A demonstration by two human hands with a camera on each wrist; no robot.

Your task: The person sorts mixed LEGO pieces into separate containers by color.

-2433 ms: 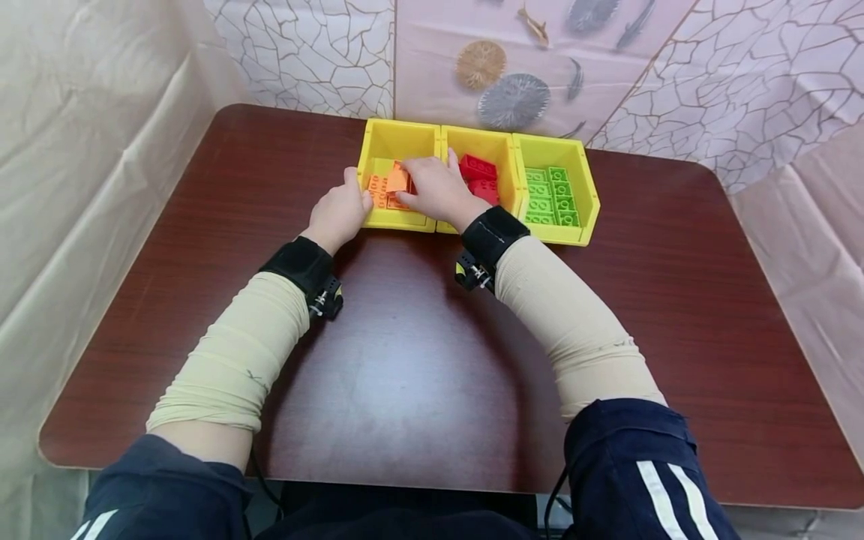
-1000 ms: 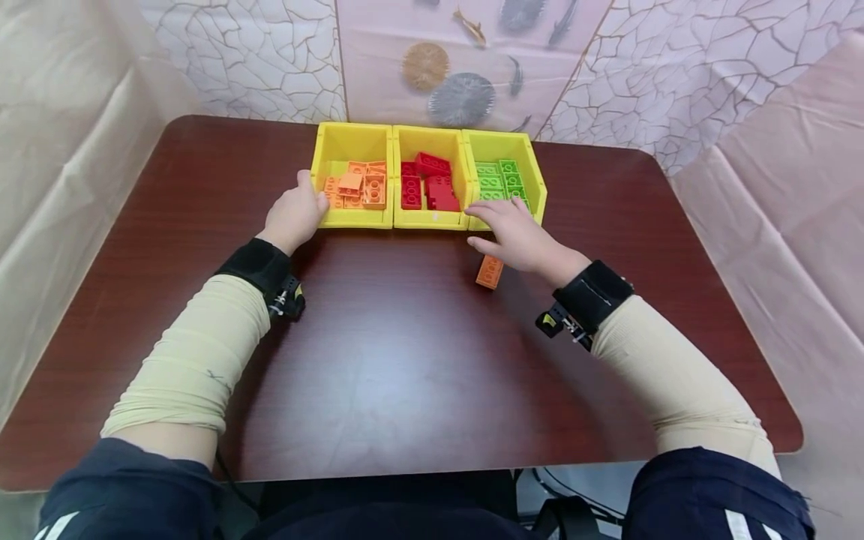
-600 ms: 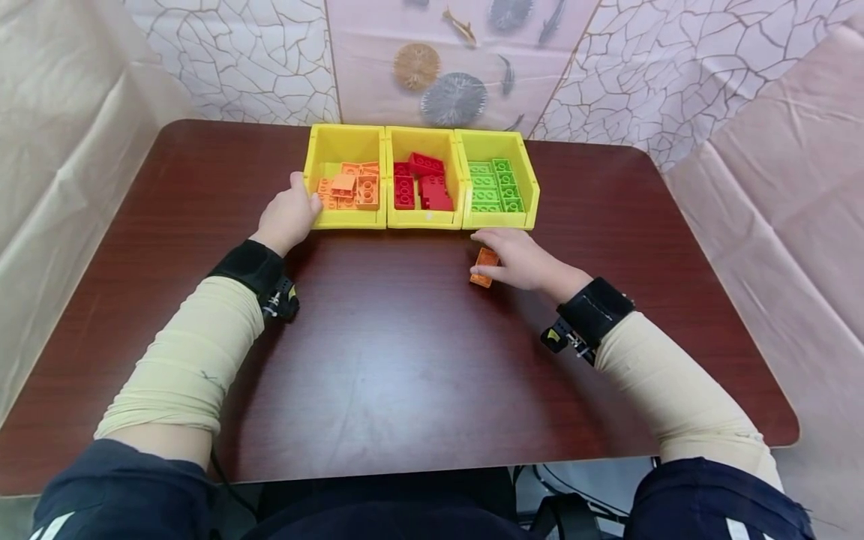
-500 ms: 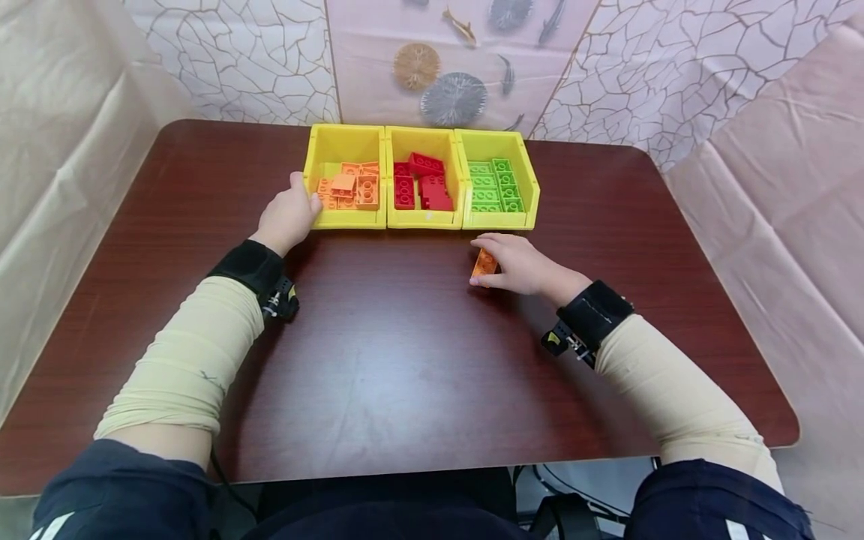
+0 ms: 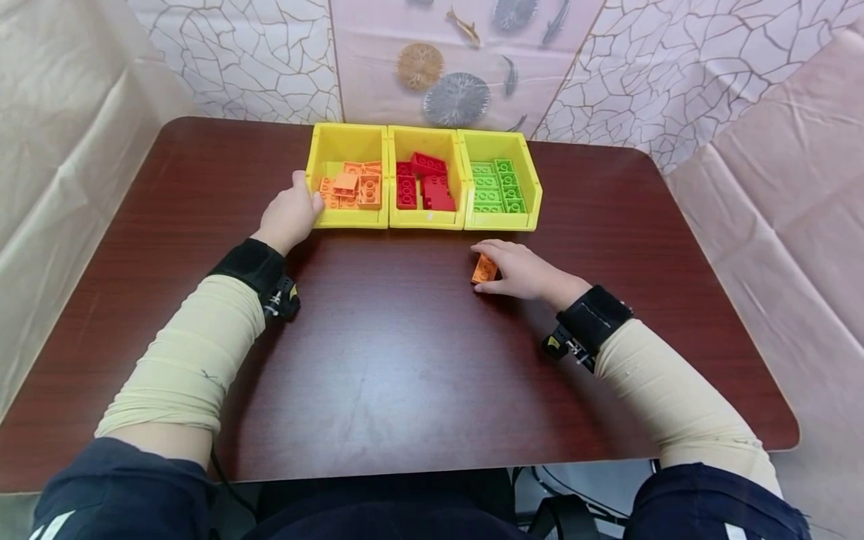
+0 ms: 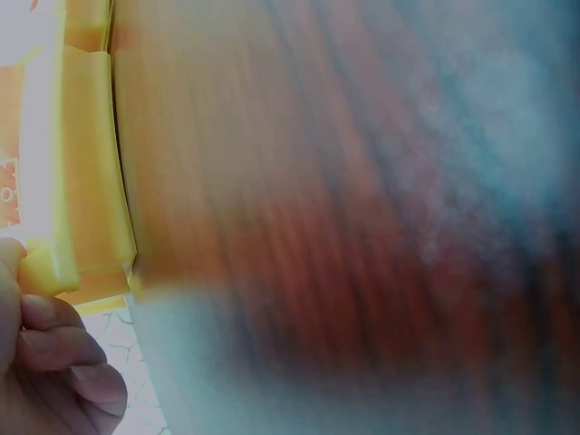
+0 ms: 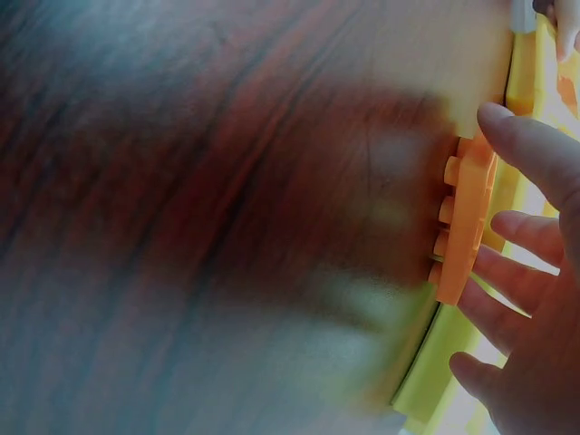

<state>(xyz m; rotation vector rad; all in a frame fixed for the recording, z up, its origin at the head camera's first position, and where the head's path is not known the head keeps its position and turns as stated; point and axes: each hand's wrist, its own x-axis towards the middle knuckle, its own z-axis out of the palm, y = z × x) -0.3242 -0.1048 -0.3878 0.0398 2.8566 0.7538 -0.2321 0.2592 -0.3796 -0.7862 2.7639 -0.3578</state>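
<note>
My left hand (image 5: 289, 216) grips the left wall of the leftmost yellow bin (image 5: 351, 219), thumb over the rim; the left wrist view has its fingers (image 6: 63, 349) curled below the bin's corner. On the table in front of the rightmost bin, my right hand (image 5: 523, 271) holds an orange toy brick (image 5: 484, 268) between thumb and fingers. The right wrist view gives this brick side-on, studs to the left, thumb at its upper end and fingertips along its far side. Several orange bricks (image 5: 368, 192) lie loose in the leftmost bin.
The middle bin (image 5: 427, 219) contains red bricks (image 5: 435, 191), and the rightmost bin (image 5: 499, 221) has green bricks (image 5: 506, 184). All three bins stand side by side at the back of the brown table (image 5: 378, 360), near the patterned backdrop (image 5: 270, 60).
My right hand has gone from the orange bricks in the leftmost bin to the brick in front of the rightmost bin, and its thumb and fingers have closed round it. My left hand stays at the bin.
</note>
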